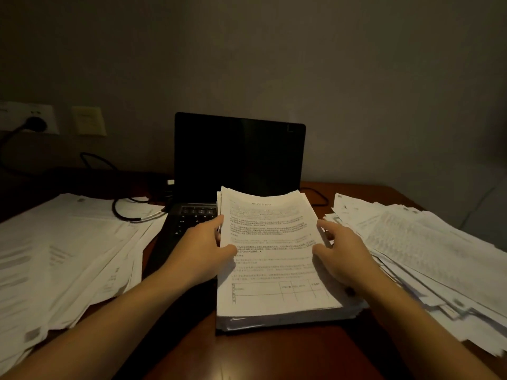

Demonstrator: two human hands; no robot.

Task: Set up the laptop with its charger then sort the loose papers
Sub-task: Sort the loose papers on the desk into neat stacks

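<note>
Between the left hand [203,253] and right hand [345,256], a thick white paper stack [274,272] is being gripped by its long sides.

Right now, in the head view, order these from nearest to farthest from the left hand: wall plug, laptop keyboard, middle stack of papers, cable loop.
1. The middle stack of papers: the left hand grips its left edge.
2. The laptop keyboard: just beyond the fingers.
3. The cable loop: farther left and back.
4. The wall plug: far left, up on the wall.
</note>
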